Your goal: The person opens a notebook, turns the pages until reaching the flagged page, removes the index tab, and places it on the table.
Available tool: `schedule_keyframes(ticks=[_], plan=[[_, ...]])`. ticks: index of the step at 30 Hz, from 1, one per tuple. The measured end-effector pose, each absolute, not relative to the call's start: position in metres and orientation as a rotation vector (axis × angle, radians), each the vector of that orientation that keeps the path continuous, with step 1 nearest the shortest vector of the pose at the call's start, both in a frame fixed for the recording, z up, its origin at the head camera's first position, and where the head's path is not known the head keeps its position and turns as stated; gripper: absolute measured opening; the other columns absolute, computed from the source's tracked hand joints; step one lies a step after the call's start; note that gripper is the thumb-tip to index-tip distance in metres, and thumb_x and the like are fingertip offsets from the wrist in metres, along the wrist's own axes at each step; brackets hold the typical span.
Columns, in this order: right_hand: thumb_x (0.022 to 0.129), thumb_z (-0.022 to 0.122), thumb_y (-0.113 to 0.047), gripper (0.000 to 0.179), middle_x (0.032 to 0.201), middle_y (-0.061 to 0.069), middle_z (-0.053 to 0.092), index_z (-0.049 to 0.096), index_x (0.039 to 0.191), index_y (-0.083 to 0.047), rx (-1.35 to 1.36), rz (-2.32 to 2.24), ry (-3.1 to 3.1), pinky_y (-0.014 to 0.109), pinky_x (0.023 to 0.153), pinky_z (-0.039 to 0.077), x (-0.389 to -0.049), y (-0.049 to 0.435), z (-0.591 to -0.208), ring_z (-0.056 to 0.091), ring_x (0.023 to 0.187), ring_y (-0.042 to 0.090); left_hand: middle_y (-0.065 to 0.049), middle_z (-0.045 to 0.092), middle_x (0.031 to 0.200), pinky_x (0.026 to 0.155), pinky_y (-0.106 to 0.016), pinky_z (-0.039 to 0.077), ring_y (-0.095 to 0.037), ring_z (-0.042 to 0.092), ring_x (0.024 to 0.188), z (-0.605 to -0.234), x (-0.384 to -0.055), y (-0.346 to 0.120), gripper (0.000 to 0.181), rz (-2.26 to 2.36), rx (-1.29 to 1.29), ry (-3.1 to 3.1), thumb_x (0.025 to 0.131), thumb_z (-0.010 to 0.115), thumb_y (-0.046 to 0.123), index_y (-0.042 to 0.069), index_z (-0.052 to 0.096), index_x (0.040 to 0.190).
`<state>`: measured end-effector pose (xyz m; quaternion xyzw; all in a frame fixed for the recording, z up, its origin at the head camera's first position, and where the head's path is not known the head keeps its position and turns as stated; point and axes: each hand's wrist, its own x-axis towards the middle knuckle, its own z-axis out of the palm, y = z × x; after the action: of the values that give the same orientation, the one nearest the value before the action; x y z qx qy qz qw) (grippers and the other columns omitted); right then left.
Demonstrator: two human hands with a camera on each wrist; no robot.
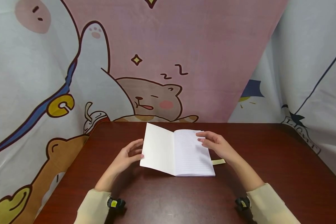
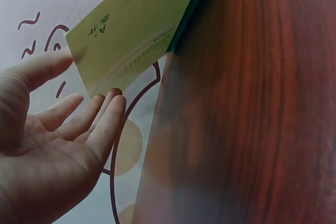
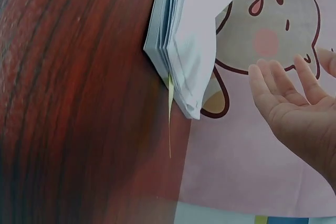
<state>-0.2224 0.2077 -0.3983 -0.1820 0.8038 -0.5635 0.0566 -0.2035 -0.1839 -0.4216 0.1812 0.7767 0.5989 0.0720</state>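
Observation:
An opened notebook [image 1: 194, 155] lies on the table, its lined right page facing up. The front cover [image 1: 158, 151] is lifted and tilted at the left, blank on the inside; the left wrist view shows its yellow-green outer side [image 2: 131, 30] with small print. My left hand [image 1: 126, 157] is at the cover's outer edge, thumb tip touching the edge, the other fingers loosely extended behind it. Above the right page's upper right edge hovers my right hand [image 1: 217, 143], fingers loosely bent and holding nothing. A pale yellow ribbon-like strip [image 1: 218, 161] sticks out from the notebook's right side.
The dark red-brown wooden table [image 1: 173, 199] extends around the notebook. Behind it hangs a cartoon-printed cloth [image 1: 207, 62]. Dark bands with yellow tags sit at the left wrist [image 1: 116, 203] and right wrist [image 1: 242, 203], next to cream sleeves [image 1: 93, 207].

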Motion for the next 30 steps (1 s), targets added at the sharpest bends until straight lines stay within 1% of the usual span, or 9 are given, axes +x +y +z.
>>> schedule_keyframes(ticks=[5,10,13,17,19,21,26,28,30], plan=[[0.102,0.056,-0.017,0.036,0.142,0.022,0.054,0.057,0.134,-0.002,-0.501,-1.723,2.439,0.035,0.103,0.053,-0.225,0.212,-0.400,0.054,0.130,0.040,-0.030,0.041,0.151,0.088,-0.017,0.053,-0.049,0.050,0.130,-0.428,-0.203,-0.190,0.064,1.779,0.520,2.363,0.092,0.068,0.002,-0.004,0.038,0.148],[0.102,0.056,-0.019,0.037,0.142,0.020,0.055,0.056,0.135,-0.001,-0.477,-1.729,2.446,0.036,0.103,0.052,-0.227,0.217,-0.401,0.057,0.129,0.033,-0.031,0.043,0.149,0.087,-0.017,0.053,-0.048,0.052,0.129,-0.436,-0.204,-0.194,0.064,1.751,0.503,2.386,0.091,0.068,0.001,-0.004,0.039,0.148],[0.103,0.055,-0.018,0.038,0.143,0.023,0.053,0.055,0.135,0.001,-0.474,-1.731,2.447,0.034,0.102,0.053,-0.227,0.219,-0.403,0.059,0.126,0.024,-0.032,0.045,0.148,0.086,-0.016,0.053,-0.048,0.054,0.127,-0.440,-0.205,-0.195,0.063,1.736,0.493,2.402,0.091,0.068,0.001,-0.005,0.040,0.147],[0.103,0.053,-0.014,0.038,0.143,0.029,0.050,0.053,0.136,0.006,-0.462,-1.745,2.433,0.030,0.102,0.053,-0.227,0.222,-0.405,0.061,0.118,0.006,-0.032,0.048,0.144,0.085,-0.016,0.053,-0.046,0.057,0.123,-0.444,-0.206,-0.196,0.061,1.697,0.453,2.436,0.091,0.068,0.002,-0.006,0.041,0.146],[0.103,0.053,-0.013,0.040,0.143,0.030,0.049,0.051,0.137,0.008,-0.452,-1.751,2.421,0.032,0.102,0.052,-0.228,0.223,-0.407,0.061,0.116,0.003,-0.032,0.050,0.142,0.085,-0.016,0.053,-0.045,0.058,0.122,-0.447,-0.206,-0.196,0.060,1.686,0.415,2.446,0.092,0.067,0.001,-0.005,0.042,0.146],[0.103,0.053,-0.014,0.041,0.144,0.030,0.048,0.050,0.137,0.009,-0.443,-1.750,2.414,0.035,0.104,0.051,-0.228,0.224,-0.408,0.061,0.119,0.008,-0.031,0.052,0.140,0.084,-0.015,0.053,-0.043,0.060,0.120,-0.449,-0.206,-0.197,0.059,1.670,0.391,2.449,0.092,0.067,0.001,-0.005,0.043,0.146],[0.104,0.052,-0.016,0.043,0.145,0.029,0.047,0.048,0.139,0.008,-0.409,-1.728,2.397,0.043,0.106,0.048,-0.227,0.226,-0.413,0.055,0.128,0.032,-0.031,0.055,0.137,0.084,-0.016,0.053,-0.042,0.062,0.118,-0.454,-0.206,-0.200,0.058,1.653,0.381,2.440,0.093,0.067,0.003,-0.005,0.043,0.145],[0.104,0.052,-0.016,0.043,0.145,0.029,0.048,0.048,0.139,0.008,-0.392,-1.715,2.394,0.044,0.106,0.048,-0.227,0.227,-0.415,0.053,0.129,0.036,-0.032,0.055,0.136,0.083,-0.018,0.054,-0.042,0.062,0.117,-0.455,-0.206,-0.202,0.058,1.655,0.379,2.423,0.093,0.067,0.004,-0.005,0.043,0.145],[0.103,0.053,-0.016,0.043,0.144,0.028,0.049,0.048,0.139,0.007,-0.375,-1.700,2.400,0.044,0.105,0.049,-0.227,0.227,-0.417,0.054,0.127,0.036,-0.033,0.054,0.136,0.083,-0.021,0.056,-0.041,0.062,0.116,-0.456,-0.206,-0.203,0.058,1.665,0.367,2.390,0.093,0.066,0.003,-0.006,0.043,0.145]])
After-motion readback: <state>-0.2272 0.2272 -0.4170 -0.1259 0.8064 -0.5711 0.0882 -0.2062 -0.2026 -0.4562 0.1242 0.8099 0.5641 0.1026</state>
